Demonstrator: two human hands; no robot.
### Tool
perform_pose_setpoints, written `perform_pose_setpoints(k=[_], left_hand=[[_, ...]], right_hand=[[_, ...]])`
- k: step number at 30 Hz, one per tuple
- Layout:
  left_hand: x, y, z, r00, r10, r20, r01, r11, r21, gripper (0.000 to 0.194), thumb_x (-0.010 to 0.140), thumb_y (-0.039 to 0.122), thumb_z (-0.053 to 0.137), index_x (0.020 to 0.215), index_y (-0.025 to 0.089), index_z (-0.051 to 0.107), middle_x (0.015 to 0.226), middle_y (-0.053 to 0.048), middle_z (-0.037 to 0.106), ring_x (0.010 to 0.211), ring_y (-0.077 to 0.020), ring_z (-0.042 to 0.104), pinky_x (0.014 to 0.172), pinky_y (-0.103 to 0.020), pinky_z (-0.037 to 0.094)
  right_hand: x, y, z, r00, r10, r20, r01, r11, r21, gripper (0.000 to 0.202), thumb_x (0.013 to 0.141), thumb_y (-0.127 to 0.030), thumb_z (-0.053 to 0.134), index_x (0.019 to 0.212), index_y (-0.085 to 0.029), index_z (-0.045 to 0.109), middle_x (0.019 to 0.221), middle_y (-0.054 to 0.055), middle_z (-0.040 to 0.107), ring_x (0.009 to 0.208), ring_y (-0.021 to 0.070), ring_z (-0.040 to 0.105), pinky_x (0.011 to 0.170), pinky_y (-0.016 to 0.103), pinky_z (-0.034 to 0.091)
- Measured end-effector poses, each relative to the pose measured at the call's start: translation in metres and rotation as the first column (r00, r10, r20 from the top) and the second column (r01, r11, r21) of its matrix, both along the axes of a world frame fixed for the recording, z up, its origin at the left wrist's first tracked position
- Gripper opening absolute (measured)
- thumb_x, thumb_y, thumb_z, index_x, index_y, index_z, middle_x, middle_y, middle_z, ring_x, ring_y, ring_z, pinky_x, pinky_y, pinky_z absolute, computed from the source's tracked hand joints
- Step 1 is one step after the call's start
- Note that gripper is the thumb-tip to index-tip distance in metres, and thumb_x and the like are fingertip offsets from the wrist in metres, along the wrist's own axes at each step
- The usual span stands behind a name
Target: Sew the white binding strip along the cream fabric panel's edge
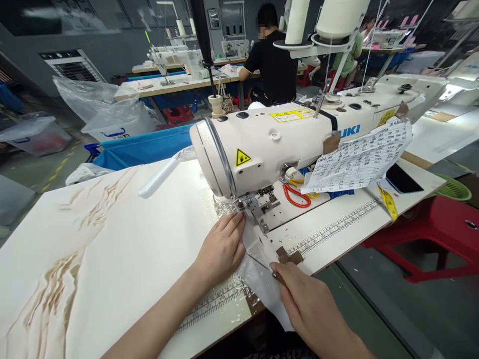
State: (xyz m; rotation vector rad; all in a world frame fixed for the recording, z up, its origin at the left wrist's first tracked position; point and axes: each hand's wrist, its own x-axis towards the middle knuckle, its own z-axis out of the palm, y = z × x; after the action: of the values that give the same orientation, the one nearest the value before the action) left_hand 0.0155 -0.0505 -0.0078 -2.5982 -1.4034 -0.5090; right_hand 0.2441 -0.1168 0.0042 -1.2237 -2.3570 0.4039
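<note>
A white sewing machine stands on a white table, its needle area just beyond my left hand. The fingers of that hand are pressed together on a thin white fabric piece beside the presser foot. Lower and to the right, my right hand is closed around the handle of a thin pointed metal tool. The tool's tip reaches over the fabric toward my left hand. The fabric hangs down over the table's front edge between both hands.
Red-handled scissors, a phone and a yellow tape measure lie right of the machine. Handwritten paper hangs on its arm. Cream fabric stacks lie left. A red stool stands right; a person sits ahead.
</note>
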Motion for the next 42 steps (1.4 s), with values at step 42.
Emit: perform_pose_setpoints(k=[42], left_hand=[[0.01, -0.004, 0.006, 0.998, 0.055, 0.019, -0.056, 0.998, 0.042, 0.038, 0.094, 0.017, 0.039, 0.127, 0.006, 0.055, 0.126, -0.019, 0.056, 0.123, -0.0328, 0.05, 0.103, -0.053, 0.047]], right_hand=[[-0.035, 0.042, 0.01, 0.981, -0.055, 0.185, 0.063, 0.997, -0.041, 0.029, 0.09, -0.005, 0.046, 0.114, -0.014, 0.059, 0.092, 0.008, 0.071, 0.072, 0.023, 0.07, 0.056, 0.029, 0.049]])
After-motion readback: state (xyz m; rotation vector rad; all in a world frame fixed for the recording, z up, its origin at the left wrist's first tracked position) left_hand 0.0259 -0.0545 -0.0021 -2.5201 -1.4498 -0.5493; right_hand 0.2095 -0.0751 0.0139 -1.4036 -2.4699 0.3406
